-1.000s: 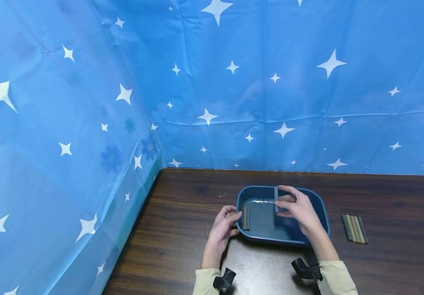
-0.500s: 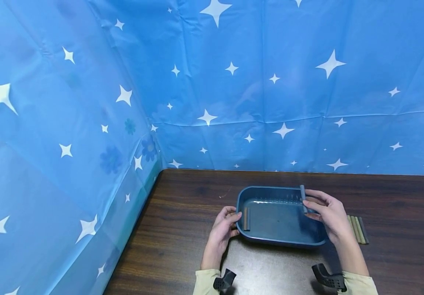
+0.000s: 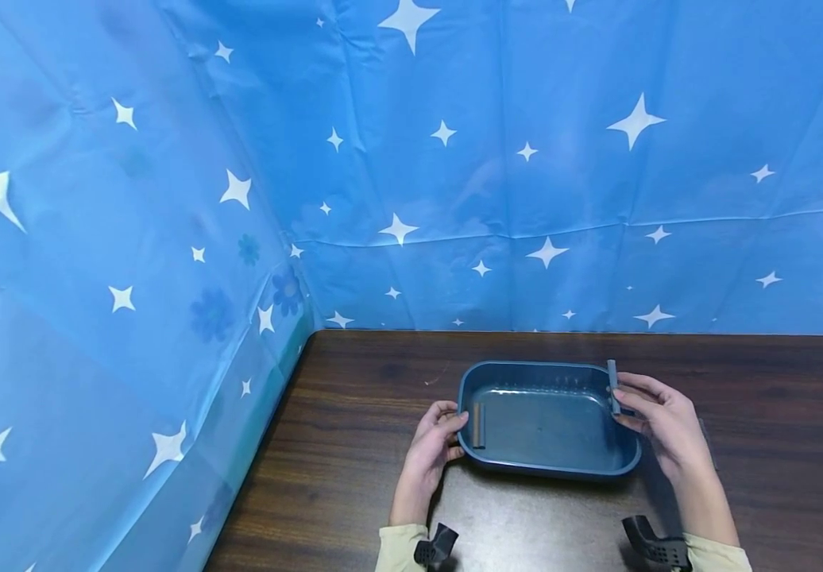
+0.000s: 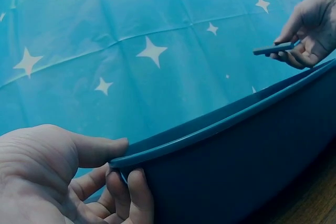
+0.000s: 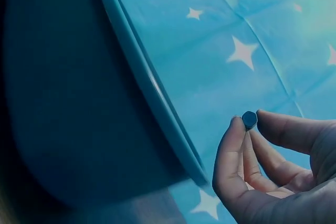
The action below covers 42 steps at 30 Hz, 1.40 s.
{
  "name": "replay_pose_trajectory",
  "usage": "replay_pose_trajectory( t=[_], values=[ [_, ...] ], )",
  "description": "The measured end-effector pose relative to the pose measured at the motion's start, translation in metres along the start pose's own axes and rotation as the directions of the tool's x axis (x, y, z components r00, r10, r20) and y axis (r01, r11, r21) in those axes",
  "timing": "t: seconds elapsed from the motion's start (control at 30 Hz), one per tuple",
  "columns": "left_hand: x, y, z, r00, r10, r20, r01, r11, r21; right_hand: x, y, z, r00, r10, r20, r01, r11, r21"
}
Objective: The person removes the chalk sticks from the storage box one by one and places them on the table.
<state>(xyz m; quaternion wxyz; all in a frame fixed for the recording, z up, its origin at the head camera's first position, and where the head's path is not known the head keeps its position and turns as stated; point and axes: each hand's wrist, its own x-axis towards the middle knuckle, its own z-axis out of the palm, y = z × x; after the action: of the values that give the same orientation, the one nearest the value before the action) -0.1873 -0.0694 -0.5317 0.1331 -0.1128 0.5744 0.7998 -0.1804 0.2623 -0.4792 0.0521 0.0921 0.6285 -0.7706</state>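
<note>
A dark blue rectangular basin (image 3: 547, 429) with rounded corners sits on the table. My left hand (image 3: 427, 446) grips its left end, with the thumb over the rim and fingers curled beneath it in the left wrist view. My right hand (image 3: 671, 427) pinches a grey-blue stick (image 3: 613, 387) between thumb and fingertips, at the basin's right rim. The right wrist view shows the stick's six-sided end (image 5: 250, 120). Inside the basin, at its left end, lies a brown stick (image 3: 477, 425) with a darker strip beside it.
A dark wood-grain table (image 3: 354, 413) extends all around the basin. Behind and to the left hangs a blue curtain (image 3: 454, 183) with white stars. Right of the right hand, a thin dark edge (image 3: 708, 445) shows; the sticks lying there are mostly hidden.
The right hand has carried the grey-blue stick rightward, from over the basin's middle to its right rim, and now covers most of the sticks on the table. The left hand keeps its hold.
</note>
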Motion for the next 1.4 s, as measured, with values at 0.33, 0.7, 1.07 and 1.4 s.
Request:
replay_pose_trajectory(
  t=[0.33, 0.7, 1.07, 1.4],
  values=[
    [0.000, 0.001, -0.002, 1.000, -0.003, -0.002, 0.003, 1.000, -0.007, -0.003, -0.003, -0.029, 0.997, -0.016, -0.070, 0.020, 0.998, 0.054],
    [0.002, 0.000, -0.002, 1.000, -0.005, -0.007, 0.005, 1.000, 0.000, -0.009, 0.002, -0.066, 0.985, -0.002, -0.172, -0.021, 0.991, -0.136],
    [0.002, -0.002, -0.003, 1.000, -0.003, -0.003, 0.003, 1.000, -0.007, -0.011, 0.012, -0.096, 0.983, -0.002, -0.185, -0.099, 0.837, -0.537],
    [0.002, -0.002, 0.000, 1.000, -0.013, -0.002, 0.013, 1.000, -0.003, -0.009, 0.019, -0.106, 0.961, 0.030, -0.275, -0.212, 0.718, -0.663]
  ],
)
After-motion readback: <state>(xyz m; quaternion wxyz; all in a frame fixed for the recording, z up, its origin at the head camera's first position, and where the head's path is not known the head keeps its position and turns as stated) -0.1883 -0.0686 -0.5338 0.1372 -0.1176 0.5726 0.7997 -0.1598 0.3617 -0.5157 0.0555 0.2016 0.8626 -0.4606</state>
